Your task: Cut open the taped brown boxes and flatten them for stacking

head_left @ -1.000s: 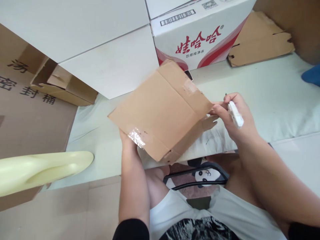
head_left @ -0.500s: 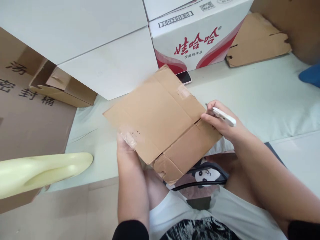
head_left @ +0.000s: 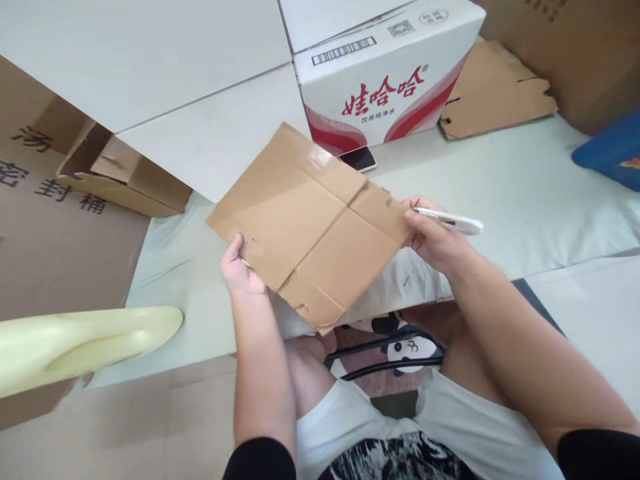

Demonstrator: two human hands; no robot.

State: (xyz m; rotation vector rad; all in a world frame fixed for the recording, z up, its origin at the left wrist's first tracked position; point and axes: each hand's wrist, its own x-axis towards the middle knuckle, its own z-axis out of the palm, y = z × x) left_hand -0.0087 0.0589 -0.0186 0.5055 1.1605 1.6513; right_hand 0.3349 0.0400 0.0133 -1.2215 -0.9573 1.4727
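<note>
I hold a flattened brown cardboard box (head_left: 310, 227) in the air above a pale cloth-covered surface (head_left: 505, 187). My left hand (head_left: 239, 270) grips the box's lower left edge, thumb on top. My right hand (head_left: 435, 237) pinches the right edge and also holds a slim white utility knife (head_left: 453, 221) that points to the right. Old clear tape shows on the box's upper flap. The box's near flap is torn and hangs down.
A white carton with red print (head_left: 385, 73) stands behind, a phone (head_left: 357, 159) lying at its foot. Large white boxes (head_left: 150, 80) fill the back left, an open brown box (head_left: 120, 170) beside them. Flat cardboard (head_left: 493, 90) lies back right, a blue item (head_left: 613, 150) at far right, a cream plastic piece (head_left: 85, 343) at left.
The box went from a raised, three-dimensional shape to lying nearly flat between my hands. My left thumb came up onto its top face. The knife now lies level, pointing right.
</note>
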